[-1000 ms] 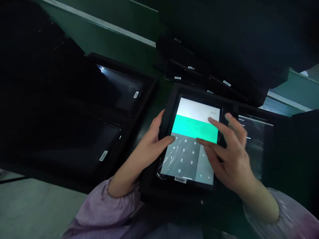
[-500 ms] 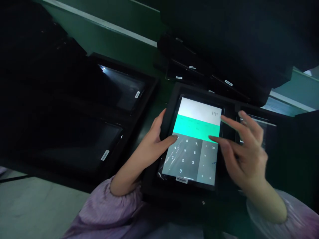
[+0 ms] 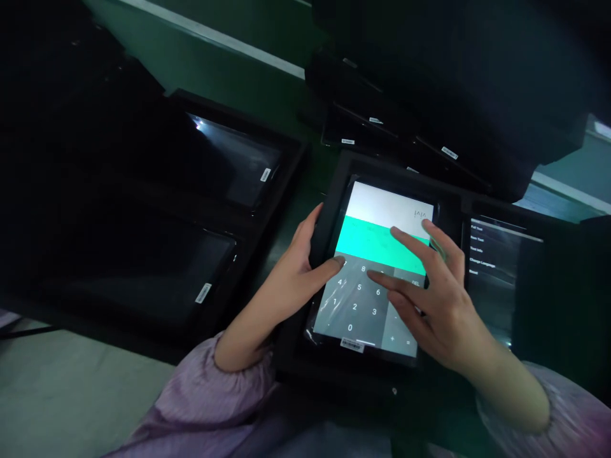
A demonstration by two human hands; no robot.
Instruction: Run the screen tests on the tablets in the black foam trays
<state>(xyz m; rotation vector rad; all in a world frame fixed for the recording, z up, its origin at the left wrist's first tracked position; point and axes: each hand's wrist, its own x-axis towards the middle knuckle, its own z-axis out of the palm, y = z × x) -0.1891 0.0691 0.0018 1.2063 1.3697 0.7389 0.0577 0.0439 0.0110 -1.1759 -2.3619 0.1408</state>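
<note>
A lit tablet (image 3: pixel 356 305) under clear film lies in a black tray (image 3: pixel 329 197). Its screen shows a calculator keypad below a green band and a white strip. My left hand (image 3: pixel 291 280) grips the tray's left side, its thumb reaching over onto the screen near the 7 key and its other fingers partly hidden along the outer wall. Over the right half of the screen is my right hand (image 3: pixel 439 305), holding nothing, with fingers apart and the index fingertip at the keys near 8 and 9. Whether that fingertip touches the glass I cannot tell.
Right of the lit tablet, a second tablet (image 3: pixel 491 280) shows a text menu. On the left, a dark tray (image 3: pixel 291 168) holds two dark tablets (image 3: pixel 238 172) with white labels. Several labelled dark devices (image 3: pixel 429 156) lie behind, by a large black shape (image 3: pixel 453 76).
My right hand has moved left from the tablet's right edge to over its keypad. The left hand keeps its grip. The menu on the right-hand tablet shows more clearly now.
</note>
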